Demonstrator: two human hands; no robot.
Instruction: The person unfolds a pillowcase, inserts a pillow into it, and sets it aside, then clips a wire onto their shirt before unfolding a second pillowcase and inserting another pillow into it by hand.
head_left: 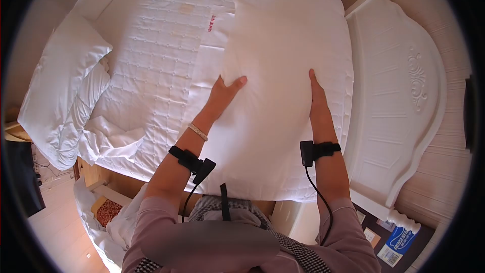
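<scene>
A large white pillow (278, 40) with a smooth cover lies on the bed in front of me. My left hand (225, 93) is closed on its left side, with the thumb on top and the fingers mostly hidden by the fabric. On the right side, my right hand (318, 95) is closed against the pillow, one digit stretched upward and the others out of sight. Beside the pillow's upper left edge, a flat white cloth (214, 33) with red lettering lies on the quilted mattress cover (156, 50).
A white carved headboard (399, 86) stands at the right. Another white pillow (73, 55) and a rumpled duvet (83, 98) are heaped at the left. Below right, a blue-and-white packet (399, 242) sits on a dark surface. White bedding (124, 227) hangs at lower left.
</scene>
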